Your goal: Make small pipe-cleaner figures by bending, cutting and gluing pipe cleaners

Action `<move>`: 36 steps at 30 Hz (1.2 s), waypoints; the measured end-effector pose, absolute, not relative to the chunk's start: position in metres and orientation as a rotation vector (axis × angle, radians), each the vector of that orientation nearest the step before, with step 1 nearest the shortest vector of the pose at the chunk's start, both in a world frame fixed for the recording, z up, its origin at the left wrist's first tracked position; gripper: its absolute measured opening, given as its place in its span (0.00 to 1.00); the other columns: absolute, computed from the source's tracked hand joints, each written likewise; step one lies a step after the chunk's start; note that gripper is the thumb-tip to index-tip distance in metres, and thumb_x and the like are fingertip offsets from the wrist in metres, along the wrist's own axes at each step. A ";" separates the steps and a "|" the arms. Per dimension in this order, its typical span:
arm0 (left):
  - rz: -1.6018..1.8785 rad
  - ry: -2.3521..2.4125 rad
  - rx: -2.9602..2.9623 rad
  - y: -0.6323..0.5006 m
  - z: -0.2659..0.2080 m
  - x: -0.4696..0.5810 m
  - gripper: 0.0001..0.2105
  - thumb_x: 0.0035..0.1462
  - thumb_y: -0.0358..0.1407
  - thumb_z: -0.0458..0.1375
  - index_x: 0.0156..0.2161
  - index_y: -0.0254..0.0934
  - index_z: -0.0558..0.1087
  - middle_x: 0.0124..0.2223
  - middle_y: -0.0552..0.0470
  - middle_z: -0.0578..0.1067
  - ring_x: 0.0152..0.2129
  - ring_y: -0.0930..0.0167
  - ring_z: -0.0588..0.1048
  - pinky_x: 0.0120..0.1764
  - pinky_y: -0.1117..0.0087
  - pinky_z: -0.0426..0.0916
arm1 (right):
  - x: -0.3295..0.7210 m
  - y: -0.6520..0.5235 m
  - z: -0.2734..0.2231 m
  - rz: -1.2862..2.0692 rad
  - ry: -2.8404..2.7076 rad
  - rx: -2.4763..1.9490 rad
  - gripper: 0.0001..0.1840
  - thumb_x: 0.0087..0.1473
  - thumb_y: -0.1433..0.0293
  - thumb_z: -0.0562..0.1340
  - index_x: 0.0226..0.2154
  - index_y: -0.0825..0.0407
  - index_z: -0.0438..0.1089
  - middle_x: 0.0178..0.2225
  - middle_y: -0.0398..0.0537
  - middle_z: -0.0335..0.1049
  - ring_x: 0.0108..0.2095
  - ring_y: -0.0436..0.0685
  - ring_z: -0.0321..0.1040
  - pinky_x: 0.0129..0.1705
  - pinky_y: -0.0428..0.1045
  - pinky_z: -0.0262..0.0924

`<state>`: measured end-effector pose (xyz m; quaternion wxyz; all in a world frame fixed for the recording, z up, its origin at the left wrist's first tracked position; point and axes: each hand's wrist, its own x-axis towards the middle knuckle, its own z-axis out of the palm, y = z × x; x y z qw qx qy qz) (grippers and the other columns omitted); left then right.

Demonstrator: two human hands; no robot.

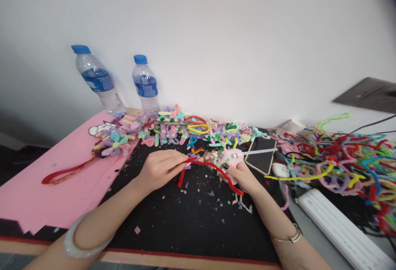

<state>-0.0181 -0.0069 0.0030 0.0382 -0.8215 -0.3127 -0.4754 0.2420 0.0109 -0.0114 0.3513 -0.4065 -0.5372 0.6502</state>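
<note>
My left hand (162, 167) is closed in a pinch on one end of a red pipe cleaner (213, 165). From those fingertips the pipe cleaner bends rightward and down, passing in front of my right hand (244, 176). That hand is wrapped around a pink hot glue gun (236, 156), partly hidden by the fingers, with a whitish glue stick (260, 151) poking out to the right. A shorter red piece (181, 178) hangs or lies just below my left fingertips; whether it joins the pipe cleaner I cannot tell. Small scraps dot the black mat (192, 224) underneath.
Pipe-cleaner shapes (168, 134) line the wall, with scissors (198, 125) on top. Two water bottles (147, 86) stand behind. Pink sheets (71, 187) lie left, bearing a flower strap (114, 144). Rightward are a phone (261, 156), loose pipe cleaners (340, 150) and a white keyboard (340, 224).
</note>
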 end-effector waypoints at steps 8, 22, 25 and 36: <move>-1.433 -0.916 -2.584 -0.008 0.003 -0.017 0.07 0.50 0.27 0.60 0.37 0.34 0.73 0.32 0.49 0.78 0.31 0.72 0.76 0.37 0.73 0.72 | 0.241 0.009 -0.016 1.728 -1.375 -1.041 0.19 0.43 0.54 0.64 0.25 0.54 0.67 0.15 0.38 0.59 0.14 0.44 0.52 0.16 0.42 0.50; -1.424 -0.867 -2.617 -0.007 -0.001 -0.017 0.08 0.50 0.27 0.60 0.38 0.34 0.73 0.34 0.49 0.78 0.32 0.73 0.75 0.37 0.72 0.71 | 0.241 0.010 -0.018 1.795 -1.388 -0.994 0.21 0.44 0.53 0.63 0.22 0.55 0.64 0.15 0.39 0.58 0.14 0.43 0.51 0.15 0.41 0.44; -1.419 -0.869 -2.618 -0.008 -0.001 -0.017 0.08 0.50 0.26 0.61 0.38 0.33 0.73 0.33 0.49 0.78 0.31 0.73 0.75 0.36 0.72 0.71 | 0.242 0.010 -0.018 1.796 -1.404 -1.009 0.22 0.45 0.53 0.63 0.22 0.55 0.64 0.14 0.39 0.58 0.13 0.43 0.51 0.15 0.41 0.44; -1.421 -0.883 -2.625 -0.008 -0.001 -0.017 0.08 0.50 0.27 0.61 0.38 0.33 0.73 0.33 0.49 0.78 0.31 0.73 0.75 0.37 0.73 0.71 | 0.240 0.009 -0.014 1.793 -1.462 -1.007 0.23 0.47 0.52 0.60 0.19 0.56 0.62 0.14 0.40 0.61 0.11 0.42 0.52 0.12 0.40 0.43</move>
